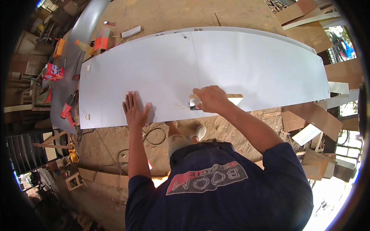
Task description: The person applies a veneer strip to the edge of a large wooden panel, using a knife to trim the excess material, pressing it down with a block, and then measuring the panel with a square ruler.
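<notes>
A long white panel (262,65) lies across the work surface in front of me, with a thin line across its middle and small pale fittings (88,67) at its left end. My left hand (134,109) lies on the panel near its front edge, fingers stretched out. My right hand (209,100) is closed on a short block (236,99) with a white face and a wooden edge, near the middle of the front edge. A small dark piece (193,107) shows under my fingers; I cannot make out what it is.
A red power tool (67,107), red-and-white box (52,72), yellow item (58,48) and bottle (85,47) are at the left. Brown board offcuts (308,115) pile at the right. Cables (154,140) lie on the dirt floor (108,154) beside my feet.
</notes>
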Available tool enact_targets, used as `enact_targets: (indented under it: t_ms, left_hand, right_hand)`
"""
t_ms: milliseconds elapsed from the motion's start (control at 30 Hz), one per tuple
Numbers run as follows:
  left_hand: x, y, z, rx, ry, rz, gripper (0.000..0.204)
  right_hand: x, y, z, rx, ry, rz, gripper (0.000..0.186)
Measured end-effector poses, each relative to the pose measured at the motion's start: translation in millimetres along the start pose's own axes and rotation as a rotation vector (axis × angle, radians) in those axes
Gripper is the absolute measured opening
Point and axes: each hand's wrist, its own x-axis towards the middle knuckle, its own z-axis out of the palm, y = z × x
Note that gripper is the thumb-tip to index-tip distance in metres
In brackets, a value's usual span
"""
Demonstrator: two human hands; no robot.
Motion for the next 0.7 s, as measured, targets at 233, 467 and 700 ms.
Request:
enact_targets:
  t_ms: [233, 467, 700]
  left_hand:
    - [5, 3, -1, 0.005, -0.012, 0.009, 0.097]
    - [4, 0, 3, 0.041, -0.005, -0.003, 0.099]
    - [7, -2, 1, 0.022, -0.063, -0.035, 0.098]
  right_hand:
    - [21, 111, -50, 0.191, 0.379, 0.283, 0.059]
    - [15, -12, 20, 0.295, 0.274, 0.155, 0.075]
    - [11, 22, 3, 0.233, 0.455, 0.214, 0.083]
